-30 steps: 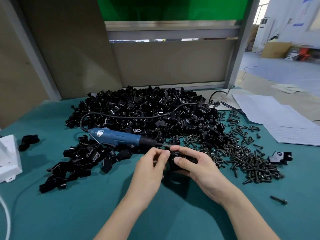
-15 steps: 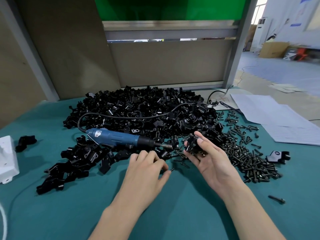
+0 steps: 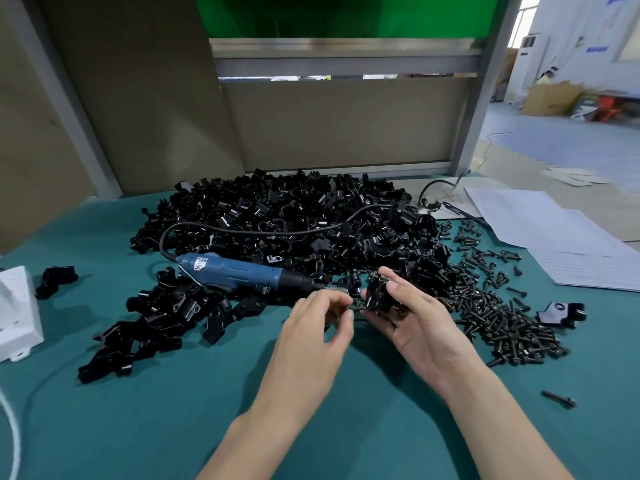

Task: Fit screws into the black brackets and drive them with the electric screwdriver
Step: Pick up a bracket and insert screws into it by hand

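We count one screwdriver (image 3: pixel 235 271) (the bracket heap (image 3: pixel 294 223) defies counting). Right hand (image 3: pixel 420 327) grips one bracket (image 3: pixel 378 293); left hand (image 3: pixel 311 329) pinches a blurred screw (image 3: pixel 356 308).

Bright, even light. Daylight is blown out at the window (image 3: pixel 528 15) upper right. Soft shadows are cast on the surface (image 3: pixel 173 427). Edges are bowed by wide-angle distortion. Left hand (image 3: pixel 311 334) fingertips are slightly blurred.

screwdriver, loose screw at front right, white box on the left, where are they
screwdriver (image 3: pixel 239 271): head view, blue body.
loose screw (image 3: pixel 558 399): head view, mid shaft.
white box (image 3: pixel 19 313): head view, its side face.
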Available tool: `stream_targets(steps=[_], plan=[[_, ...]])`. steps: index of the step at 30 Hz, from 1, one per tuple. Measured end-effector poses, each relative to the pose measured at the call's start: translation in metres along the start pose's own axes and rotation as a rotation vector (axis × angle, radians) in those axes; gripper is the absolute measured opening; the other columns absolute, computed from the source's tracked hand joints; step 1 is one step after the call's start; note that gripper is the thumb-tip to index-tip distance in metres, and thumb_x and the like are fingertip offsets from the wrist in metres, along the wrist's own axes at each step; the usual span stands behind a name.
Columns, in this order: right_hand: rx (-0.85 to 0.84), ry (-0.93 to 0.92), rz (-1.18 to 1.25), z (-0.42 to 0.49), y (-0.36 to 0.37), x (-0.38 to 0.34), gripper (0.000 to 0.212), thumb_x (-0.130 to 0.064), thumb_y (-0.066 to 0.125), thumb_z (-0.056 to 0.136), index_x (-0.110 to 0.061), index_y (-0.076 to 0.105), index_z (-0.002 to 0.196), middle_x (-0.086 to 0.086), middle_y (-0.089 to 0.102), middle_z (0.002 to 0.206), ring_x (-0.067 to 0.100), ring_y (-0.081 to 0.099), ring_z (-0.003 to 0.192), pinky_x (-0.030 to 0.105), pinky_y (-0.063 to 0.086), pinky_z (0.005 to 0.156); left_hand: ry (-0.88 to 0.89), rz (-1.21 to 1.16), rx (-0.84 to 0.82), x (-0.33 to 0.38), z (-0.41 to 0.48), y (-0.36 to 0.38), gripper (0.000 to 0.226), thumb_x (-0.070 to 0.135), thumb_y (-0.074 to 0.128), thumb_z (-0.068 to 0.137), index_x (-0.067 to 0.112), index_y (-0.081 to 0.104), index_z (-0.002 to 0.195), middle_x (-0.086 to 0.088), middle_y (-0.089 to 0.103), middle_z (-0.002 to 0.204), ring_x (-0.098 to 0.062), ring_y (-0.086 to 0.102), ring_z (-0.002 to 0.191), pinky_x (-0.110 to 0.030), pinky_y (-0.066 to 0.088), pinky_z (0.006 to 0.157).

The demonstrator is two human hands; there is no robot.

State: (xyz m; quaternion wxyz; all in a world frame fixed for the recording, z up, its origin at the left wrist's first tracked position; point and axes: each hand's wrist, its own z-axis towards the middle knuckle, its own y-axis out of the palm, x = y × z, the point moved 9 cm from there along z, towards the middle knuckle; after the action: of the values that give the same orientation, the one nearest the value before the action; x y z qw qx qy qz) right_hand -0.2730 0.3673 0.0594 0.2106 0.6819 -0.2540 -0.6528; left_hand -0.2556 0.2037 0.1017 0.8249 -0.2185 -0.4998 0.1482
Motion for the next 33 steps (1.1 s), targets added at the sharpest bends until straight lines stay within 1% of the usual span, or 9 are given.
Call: stream_targets(steps=[4,12,18,20,23,25,27,29,33], plan=[[-0.056,0.001,-0.031,-0.001,0.008,0.001,0.04,-0.018,0.083,0.075,-0.014,0.079,0.115,0.021,0.075,0.107,0.03,0.075,0.103,0.038,0.062,0.082,0.019,0.006,-0.009,-0.001,-0.001,0.003,0.014,0.028,0.06,0.098,0.041,0.057,0.102,0.029,0.057,0.108,-0.003,0.058,0.106,-0.025,0.048,0.088],[-0.107,0.017,-0.125,-0.004,0.016,0.006,0.046,-0.022,0.084,0.073,-0.012,0.077,0.118,0.023,0.073,0.114,0.029,0.073,0.105,0.037,0.061,0.085,0.035,0.024,0.009,-0.002,0.003,-0.002,0.011,0.027,0.062,0.097,0.037,0.061,0.102,0.027,0.058,0.105,-0.004,0.058,0.102,-0.026,0.049,0.087],[-0.125,0.017,-0.14,-0.004,0.017,0.008,0.035,-0.016,0.076,0.085,-0.016,0.076,0.12,0.02,0.074,0.116,0.03,0.073,0.11,0.037,0.06,0.087,-0.002,0.005,-0.023,-0.005,0.001,0.003,0.005,0.03,0.063,0.098,0.034,0.064,0.101,0.027,0.062,0.102,0.0,0.059,0.101,-0.016,0.046,0.082],[-0.132,0.018,-0.146,-0.005,0.018,0.009,0.035,-0.015,0.075,0.087,-0.015,0.075,0.121,0.023,0.073,0.118,0.032,0.072,0.111,0.038,0.059,0.089,-0.066,-0.052,-0.032,-0.011,0.002,0.005,0.003,0.034,0.066,0.096,0.032,0.067,0.097,0.027,0.067,0.089,0.007,0.061,0.088,-0.01,0.043,0.073],[-0.162,0.029,-0.15,-0.006,0.019,0.011,0.036,-0.015,0.075,0.088,-0.015,0.073,0.124,0.026,0.072,0.12,0.036,0.072,0.111,0.043,0.059,0.092,-0.144,-0.112,-0.035,-0.018,0.002,0.005,0.021,0.046,0.064,0.095,0.032,0.065,0.08,0.029,0.061,0.065,0.006,0.054,0.061,-0.01,0.037,0.056],[-0.177,0.032,-0.161,-0.006,0.021,0.013,0.035,-0.015,0.074,0.089,-0.015,0.073,0.124,0.025,0.072,0.12,0.036,0.072,0.11,0.043,0.059,0.091,-0.164,-0.142,-0.038,-0.021,0.001,0.004,0.021,0.046,0.064,0.095,0.032,0.063,0.078,0.026,0.064,0.07,0.004,0.055,0.063,-0.012,0.038,0.057],[-0.155,0.025,-0.166,-0.007,0.021,0.012,0.037,-0.017,0.078,0.085,-0.016,0.075,0.121,0.023,0.073,0.118,0.033,0.072,0.109,0.04,0.06,0.088,-0.179,-0.191,-0.063,-0.021,0.001,0.007,0.01,0.036,0.069,0.094,0.034,0.064,0.086,0.024,0.068,0.086,0.003,0.06,0.077,-0.012,0.043,0.067],[-0.127,0.018,-0.166,-0.006,0.019,0.009,0.04,-0.022,0.081,0.079,-0.017,0.076,0.119,0.021,0.074,0.117,0.031,0.073,0.107,0.036,0.06,0.084,-0.196,-0.262,-0.097,-0.02,0.002,0.013,0.012,0.027,0.072,0.092,0.035,0.063,0.096,0.022,0.067,0.093,0.0,0.06,0.086,-0.017,0.048,0.077],[-0.115,0.016,-0.161,-0.006,0.018,0.008,0.037,-0.018,0.078,0.084,-0.017,0.076,0.12,0.019,0.074,0.111,0.035,0.073,0.107,0.039,0.061,0.086,-0.244,-0.325,-0.061,-0.022,0.001,0.01,0.013,0.045,0.068,0.092,0.035,0.062,0.099,0.023,0.067,0.089,0.001,0.059,0.075,-0.017,0.045,0.068]])
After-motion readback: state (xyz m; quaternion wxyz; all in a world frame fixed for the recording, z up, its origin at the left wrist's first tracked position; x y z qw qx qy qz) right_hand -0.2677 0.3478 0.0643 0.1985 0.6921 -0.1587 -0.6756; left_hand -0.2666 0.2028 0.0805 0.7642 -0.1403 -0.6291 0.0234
